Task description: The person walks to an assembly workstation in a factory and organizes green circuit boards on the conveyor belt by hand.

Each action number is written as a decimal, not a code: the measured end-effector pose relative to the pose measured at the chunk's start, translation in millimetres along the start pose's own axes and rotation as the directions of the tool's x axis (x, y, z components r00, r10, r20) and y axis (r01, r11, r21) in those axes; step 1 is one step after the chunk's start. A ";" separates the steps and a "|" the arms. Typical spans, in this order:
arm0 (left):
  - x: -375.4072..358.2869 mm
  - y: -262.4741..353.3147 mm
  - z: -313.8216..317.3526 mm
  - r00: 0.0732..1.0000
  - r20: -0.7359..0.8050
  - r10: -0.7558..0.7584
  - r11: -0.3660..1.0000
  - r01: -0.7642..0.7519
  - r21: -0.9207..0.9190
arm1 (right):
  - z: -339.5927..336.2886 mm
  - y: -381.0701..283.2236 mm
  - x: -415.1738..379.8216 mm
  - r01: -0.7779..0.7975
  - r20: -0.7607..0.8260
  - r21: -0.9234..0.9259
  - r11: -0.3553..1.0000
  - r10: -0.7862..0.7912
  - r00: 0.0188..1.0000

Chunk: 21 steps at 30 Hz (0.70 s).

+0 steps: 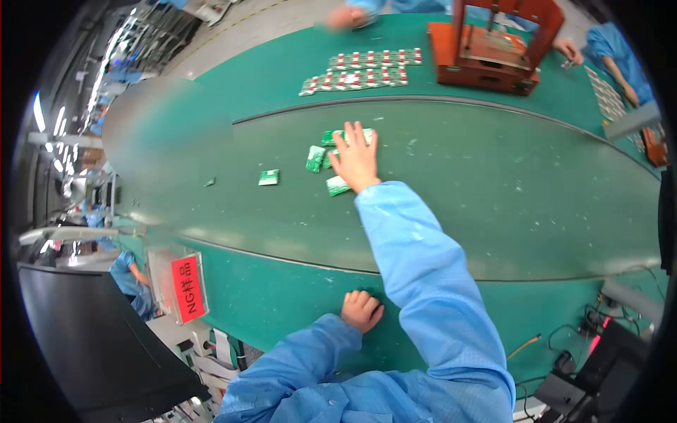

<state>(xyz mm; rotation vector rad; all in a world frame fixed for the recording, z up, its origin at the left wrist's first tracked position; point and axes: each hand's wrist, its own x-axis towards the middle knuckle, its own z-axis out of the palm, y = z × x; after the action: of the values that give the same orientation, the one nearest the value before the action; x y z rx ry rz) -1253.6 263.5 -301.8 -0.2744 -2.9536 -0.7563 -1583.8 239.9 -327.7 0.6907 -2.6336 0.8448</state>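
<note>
My right hand (358, 158) reaches out over the green belt (451, 183), palm down with its fingers spread, over several small green-and-white pieces. One piece (315, 158) lies just left of the fingers, and another (338, 185) sits below the palm's left side. A further piece (269, 177) rests apart to the left. Part of the group is hidden under the hand. My left hand (362, 311) rests on the green table's near strip (268, 289), its fingers curled in; whatever they might hold is hidden.
Beyond the belt are rows of boards (360, 79) and a red-orange fixture (486, 53). Co-workers' hands show at the far side. A red sign (188, 289) stands at left, a black monitor (99, 338) at lower left, cables (564, 345) at lower right.
</note>
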 end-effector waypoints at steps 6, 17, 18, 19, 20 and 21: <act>30.7 12.1 -20.8 0.974 0.019 -0.228 0.929 0.223 -0.294 | 106.6 -182.3 22.1 -0.050 0.142 0.476 0.878 -0.021 0.990; 8.6 4.0 -12.6 0.991 0.066 -0.115 0.919 0.131 -0.371 | -27.6 -100.4 -53.6 -0.160 0.150 0.415 0.896 0.106 0.983; 4.1 -1.3 -2.5 0.999 0.005 -0.040 0.960 0.040 -0.279 | -41.3 -92.3 -69.1 -0.169 0.122 0.404 0.899 0.131 0.984; 2.7 -1.3 0.1 0.999 0.022 -0.039 0.972 0.043 -0.229 | -56.3 -88.2 -83.6 -0.185 0.121 0.395 0.900 0.148 0.982; 1.3 -1.0 -0.9 0.999 0.036 -0.041 0.983 0.046 -0.178 | -70.0 -86.4 -99.1 -0.197 0.120 0.388 0.900 0.163 0.979; -1.0 -0.1 -2.0 0.998 0.049 -0.048 0.991 0.054 -0.125 | -82.6 -86.0 -114.7 -0.210 0.122 0.382 0.900 0.176 0.977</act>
<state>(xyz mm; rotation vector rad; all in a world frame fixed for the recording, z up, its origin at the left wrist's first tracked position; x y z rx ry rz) -1252.5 262.2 -300.2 -0.2275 -2.9707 -0.9578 -1431.9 269.1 -269.2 0.5695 -2.6628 1.4629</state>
